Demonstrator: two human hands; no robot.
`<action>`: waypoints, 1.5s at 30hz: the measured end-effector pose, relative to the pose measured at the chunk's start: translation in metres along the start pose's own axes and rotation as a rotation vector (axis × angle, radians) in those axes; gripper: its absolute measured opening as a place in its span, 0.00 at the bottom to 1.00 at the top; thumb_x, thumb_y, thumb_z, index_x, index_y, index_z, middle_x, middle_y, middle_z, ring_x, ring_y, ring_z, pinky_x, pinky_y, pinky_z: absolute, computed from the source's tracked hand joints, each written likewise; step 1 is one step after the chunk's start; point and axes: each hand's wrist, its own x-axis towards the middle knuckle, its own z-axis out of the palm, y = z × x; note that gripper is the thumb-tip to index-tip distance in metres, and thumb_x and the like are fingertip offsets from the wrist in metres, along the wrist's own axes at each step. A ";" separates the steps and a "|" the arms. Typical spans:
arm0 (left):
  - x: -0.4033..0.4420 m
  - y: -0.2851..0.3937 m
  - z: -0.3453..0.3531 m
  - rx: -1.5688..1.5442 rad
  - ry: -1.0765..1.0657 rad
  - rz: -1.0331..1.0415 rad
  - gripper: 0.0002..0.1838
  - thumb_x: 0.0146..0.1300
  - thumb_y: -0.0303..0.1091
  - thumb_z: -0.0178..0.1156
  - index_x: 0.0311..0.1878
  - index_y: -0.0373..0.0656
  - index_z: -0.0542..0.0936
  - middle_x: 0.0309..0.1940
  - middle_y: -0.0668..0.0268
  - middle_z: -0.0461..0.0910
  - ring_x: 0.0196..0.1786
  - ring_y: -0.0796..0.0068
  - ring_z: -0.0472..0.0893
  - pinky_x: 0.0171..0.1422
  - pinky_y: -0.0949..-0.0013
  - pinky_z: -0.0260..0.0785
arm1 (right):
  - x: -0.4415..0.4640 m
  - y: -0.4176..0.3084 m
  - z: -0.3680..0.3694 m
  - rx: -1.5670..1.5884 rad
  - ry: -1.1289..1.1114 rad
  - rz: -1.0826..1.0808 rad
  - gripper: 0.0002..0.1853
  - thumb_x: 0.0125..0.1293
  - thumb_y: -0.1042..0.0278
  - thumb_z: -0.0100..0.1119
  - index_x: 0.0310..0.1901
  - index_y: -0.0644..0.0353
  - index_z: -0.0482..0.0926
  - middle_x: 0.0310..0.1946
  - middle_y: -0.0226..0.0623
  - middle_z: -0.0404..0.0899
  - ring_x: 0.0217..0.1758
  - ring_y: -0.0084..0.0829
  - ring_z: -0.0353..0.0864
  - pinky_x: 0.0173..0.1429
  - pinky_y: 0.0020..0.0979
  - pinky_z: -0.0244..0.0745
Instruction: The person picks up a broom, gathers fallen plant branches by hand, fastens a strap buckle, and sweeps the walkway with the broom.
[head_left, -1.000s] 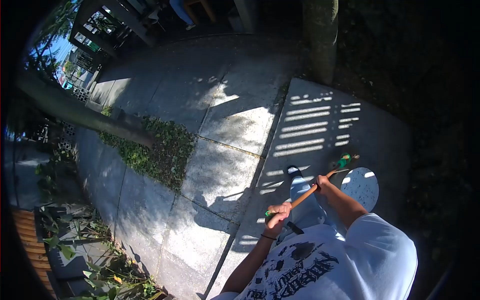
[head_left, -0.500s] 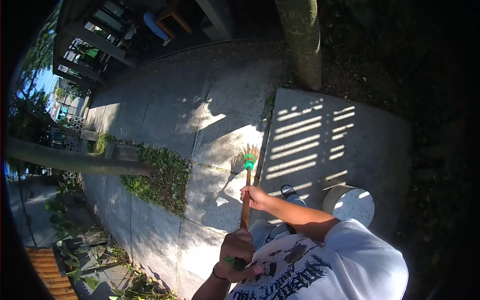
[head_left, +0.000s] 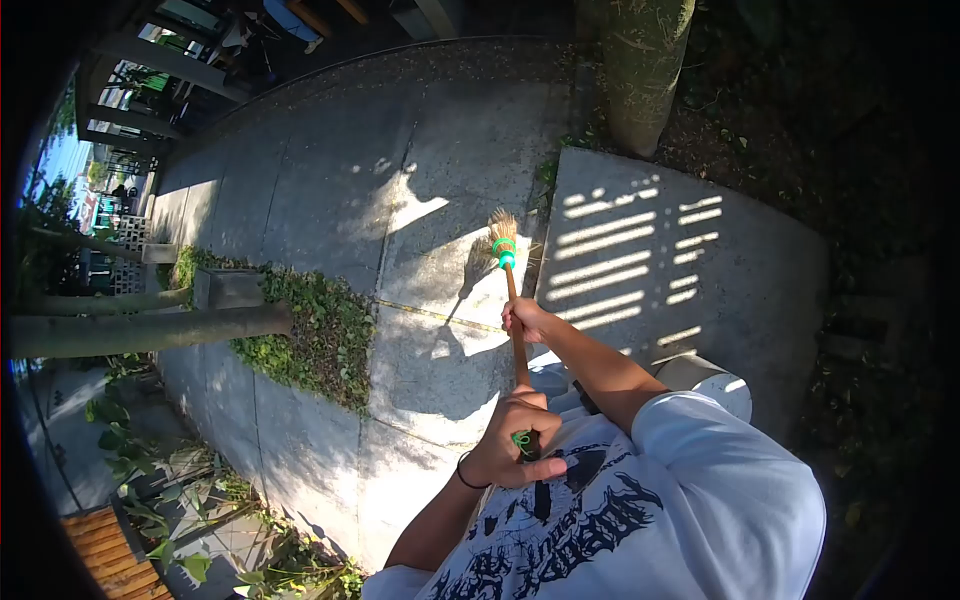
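Note:
A stick broom (head_left: 516, 345) with a wooden handle reaches away from my body, slightly tilted. Green bands bind its straw bristles (head_left: 503, 222), which are at the sunlit concrete; whether they touch it is hard to tell. My left hand (head_left: 508, 440), with a dark band at the wrist, closes around the top end of the handle, where a green cord loop shows. Farther down, my right hand (head_left: 525, 320) wraps the handle about midway, its arm stretched forward.
Beyond the broom lies a paved walkway (head_left: 330, 200). An ivy bed (head_left: 320, 340) with a leaning trunk (head_left: 150, 330) is on the left. At right are a raised concrete slab (head_left: 600, 260), a round white-topped block (head_left: 722, 392) and a tree trunk (head_left: 648, 75).
The broom head has moved forward over the concrete, away from my body. Both hands have moved forward with the handle. My view has shifted slightly.

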 end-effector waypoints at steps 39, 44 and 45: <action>0.330 -0.047 -0.148 -0.160 0.449 0.110 0.22 0.61 0.38 0.69 0.19 0.43 0.68 0.20 0.66 0.68 0.29 0.67 0.65 0.39 0.65 0.56 | 0.085 -0.412 0.012 -0.411 0.259 0.106 0.11 0.65 0.73 0.50 0.25 0.57 0.65 0.19 0.33 0.64 0.19 0.28 0.65 0.24 0.31 0.64; 0.209 0.103 -0.199 -0.066 0.912 0.281 0.27 0.68 0.56 0.53 0.35 0.37 0.83 0.28 0.61 0.75 0.26 0.61 0.68 0.42 0.57 0.61 | 0.104 -0.367 0.128 -0.715 0.027 0.246 0.15 0.70 0.68 0.53 0.25 0.49 0.63 0.14 0.25 0.60 0.13 0.22 0.60 0.17 0.29 0.56; 0.177 0.139 -0.191 -0.140 0.940 0.384 0.31 0.71 0.57 0.46 0.39 0.35 0.84 0.29 0.61 0.76 0.26 0.60 0.68 0.41 0.54 0.62 | 0.104 -0.359 0.154 -0.840 -0.059 0.292 0.15 0.71 0.67 0.52 0.25 0.49 0.63 0.14 0.24 0.60 0.12 0.22 0.59 0.17 0.29 0.55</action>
